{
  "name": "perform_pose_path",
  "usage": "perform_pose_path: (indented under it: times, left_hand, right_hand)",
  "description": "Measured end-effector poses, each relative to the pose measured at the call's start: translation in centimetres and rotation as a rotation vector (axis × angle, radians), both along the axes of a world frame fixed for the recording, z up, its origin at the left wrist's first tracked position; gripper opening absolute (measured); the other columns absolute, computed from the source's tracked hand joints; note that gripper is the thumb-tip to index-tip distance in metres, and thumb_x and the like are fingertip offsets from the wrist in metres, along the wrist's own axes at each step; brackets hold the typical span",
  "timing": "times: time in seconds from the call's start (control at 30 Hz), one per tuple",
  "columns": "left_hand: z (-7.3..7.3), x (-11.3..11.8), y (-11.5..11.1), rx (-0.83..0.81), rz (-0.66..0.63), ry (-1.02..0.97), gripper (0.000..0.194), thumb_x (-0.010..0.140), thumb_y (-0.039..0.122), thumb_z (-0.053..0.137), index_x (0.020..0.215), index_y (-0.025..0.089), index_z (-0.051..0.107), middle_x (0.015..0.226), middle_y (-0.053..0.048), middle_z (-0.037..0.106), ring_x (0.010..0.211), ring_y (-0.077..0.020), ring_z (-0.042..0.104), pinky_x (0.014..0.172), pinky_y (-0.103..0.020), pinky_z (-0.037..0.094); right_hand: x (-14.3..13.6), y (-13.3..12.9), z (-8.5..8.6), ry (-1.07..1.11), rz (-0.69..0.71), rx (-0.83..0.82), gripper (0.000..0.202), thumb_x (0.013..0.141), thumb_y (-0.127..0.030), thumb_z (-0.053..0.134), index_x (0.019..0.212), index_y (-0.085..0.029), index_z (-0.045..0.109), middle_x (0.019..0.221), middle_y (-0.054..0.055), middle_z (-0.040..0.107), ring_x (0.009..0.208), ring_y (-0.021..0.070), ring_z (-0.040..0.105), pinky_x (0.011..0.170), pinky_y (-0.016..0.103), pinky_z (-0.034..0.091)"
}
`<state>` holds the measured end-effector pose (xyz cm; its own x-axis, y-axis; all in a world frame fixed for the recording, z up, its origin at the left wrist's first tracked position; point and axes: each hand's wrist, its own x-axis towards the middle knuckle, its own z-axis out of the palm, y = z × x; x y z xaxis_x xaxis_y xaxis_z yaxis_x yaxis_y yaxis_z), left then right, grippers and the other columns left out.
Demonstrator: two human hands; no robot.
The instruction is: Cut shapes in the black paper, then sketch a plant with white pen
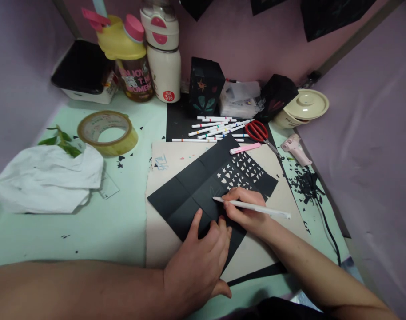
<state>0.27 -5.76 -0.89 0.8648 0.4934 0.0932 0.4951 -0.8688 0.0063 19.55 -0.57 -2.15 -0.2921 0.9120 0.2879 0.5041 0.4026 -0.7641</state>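
My right hand [245, 209] is closed around a slim white pen [261, 209], its tip touching a sheet of black paper [189, 182]. Faint drawn lines show on the paper just by the tip. Fold creases cross the sheet, and its upper right part has many small cut-out hearts, stars and triangles. My left hand [206, 249] lies on the lower part of the sheet with its fingers spread. Under the paper is a pale board [169, 155]. A pink craft knife or pen [245, 148] rests across the sheet's upper edge.
Behind the sheet lie several white markers [219, 126] and red-handled scissors [256, 132]. A glue gun [296, 149] and black paper scraps [306, 184] are at right. Left are a tape roll [129, 141] and white cloth [49, 178]; bottles [165, 71] and a decorated black box [206, 86] stand behind.
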Motion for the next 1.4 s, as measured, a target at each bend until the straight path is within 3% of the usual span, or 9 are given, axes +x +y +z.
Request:
perform_pose_path:
  times: [1.4]
  left_hand:
    - [-0.22,0.23,-0.12,0.019,0.007,-0.009,0.097,0.073,0.085,0.049,0.132,0.009,0.059,0.135,-0.021,0.057,0.113,-0.0315,0.043,0.104,-0.063,0.036]
  right_hand:
    - [-0.76,0.61,0.2,-0.023,0.003,-0.063,0.006,0.09,-0.02,0.061,0.086,-0.022,0.064,0.077,0.001,0.071,0.066,0.013,0.066,0.058,0.023,0.048]
